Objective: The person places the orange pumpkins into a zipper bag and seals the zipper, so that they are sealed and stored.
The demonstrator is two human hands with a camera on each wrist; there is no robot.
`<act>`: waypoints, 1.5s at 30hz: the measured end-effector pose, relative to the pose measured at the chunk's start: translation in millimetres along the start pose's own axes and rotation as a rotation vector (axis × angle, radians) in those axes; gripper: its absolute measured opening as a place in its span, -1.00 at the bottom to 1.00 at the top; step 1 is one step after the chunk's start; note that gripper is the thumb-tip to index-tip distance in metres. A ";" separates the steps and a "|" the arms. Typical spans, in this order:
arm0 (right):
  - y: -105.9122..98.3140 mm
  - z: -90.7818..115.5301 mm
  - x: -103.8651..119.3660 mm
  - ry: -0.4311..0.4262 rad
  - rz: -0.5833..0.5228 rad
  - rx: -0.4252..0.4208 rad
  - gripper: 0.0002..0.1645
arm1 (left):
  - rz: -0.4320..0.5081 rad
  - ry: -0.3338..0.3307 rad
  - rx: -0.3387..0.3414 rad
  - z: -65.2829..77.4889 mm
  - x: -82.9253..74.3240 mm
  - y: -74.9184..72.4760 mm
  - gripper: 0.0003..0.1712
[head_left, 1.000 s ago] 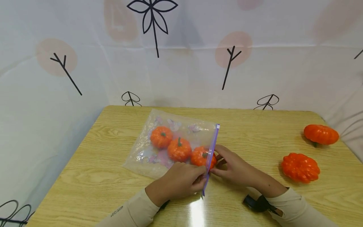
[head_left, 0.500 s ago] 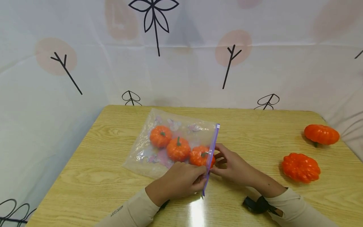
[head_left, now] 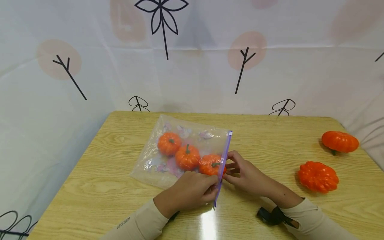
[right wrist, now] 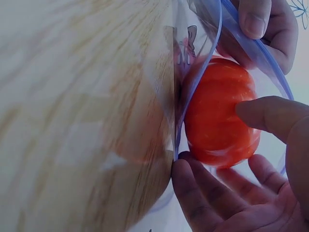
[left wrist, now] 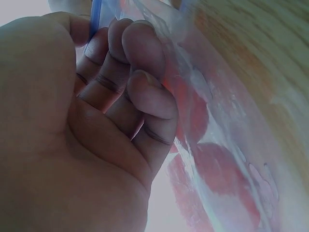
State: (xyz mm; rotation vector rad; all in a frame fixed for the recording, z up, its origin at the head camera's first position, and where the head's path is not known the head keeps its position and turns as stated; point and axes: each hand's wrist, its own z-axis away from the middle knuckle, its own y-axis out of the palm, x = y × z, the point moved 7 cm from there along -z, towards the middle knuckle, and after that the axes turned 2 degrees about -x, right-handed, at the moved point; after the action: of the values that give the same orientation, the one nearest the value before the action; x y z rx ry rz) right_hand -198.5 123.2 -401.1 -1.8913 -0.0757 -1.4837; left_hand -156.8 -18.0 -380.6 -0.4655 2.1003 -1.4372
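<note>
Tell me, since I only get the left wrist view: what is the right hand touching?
Observer: The right hand has its thumb tip against the pumpkin at the open mouth of the bag.
Operator: Are any pumpkins lying outside?
Observer: Yes, two lie on the right part of the table: a near pumpkin and a far pumpkin.

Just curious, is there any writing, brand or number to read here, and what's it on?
Nothing is clear enough to quote.
Left sleeve: short dark lettering, too small and blurred to read.
Bag: coloured prints, no words I can make out.
Backdrop: plant drawings, no readable words.
</note>
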 end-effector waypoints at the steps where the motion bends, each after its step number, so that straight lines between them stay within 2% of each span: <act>1: 0.0 0.4 -0.4 0.005 -0.002 0.002 -0.45 | -0.001 0.000 0.001 0.0 0.0 0.1 -0.82; 7: -0.8 0.9 1.4 -0.025 0.027 -0.005 -0.70 | -0.005 0.002 -0.001 -0.1 -0.2 0.2 -0.82; 12: -0.4 0.5 1.9 -0.047 0.043 0.000 -0.76 | -0.018 0.005 -0.010 -0.4 -0.2 0.1 -0.82; 17: 0.9 0.5 0.8 -0.047 0.062 0.019 -0.60 | -0.034 0.024 -0.039 -0.4 -1.3 -0.4 -0.82; 21: 0.9 0.7 2.0 -0.071 0.075 0.024 -0.58 | -0.041 0.034 -0.063 -0.2 -1.7 -1.4 -0.82; 31: 3.2 1.9 2.8 -0.117 0.096 0.048 -0.55 | -0.009 0.017 -0.029 -0.5 -1.5 -1.0 -0.82; 40: 10.3 3.9 3.8 -0.110 0.078 0.128 -0.36 | -0.006 0.026 -0.033 -1.6 -2.1 -0.4 -0.84; 45: 9.5 4.3 5.4 -0.116 0.129 0.115 -0.38 | -0.016 0.035 -0.057 -1.3 -1.3 0.7 -0.82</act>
State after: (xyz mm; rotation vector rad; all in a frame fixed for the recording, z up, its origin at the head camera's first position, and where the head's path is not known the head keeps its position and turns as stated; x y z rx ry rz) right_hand -188.8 116.6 -401.4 -1.8523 -0.0895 -1.2575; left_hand -156.5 -16.0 -380.6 -0.4838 2.1744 -1.4076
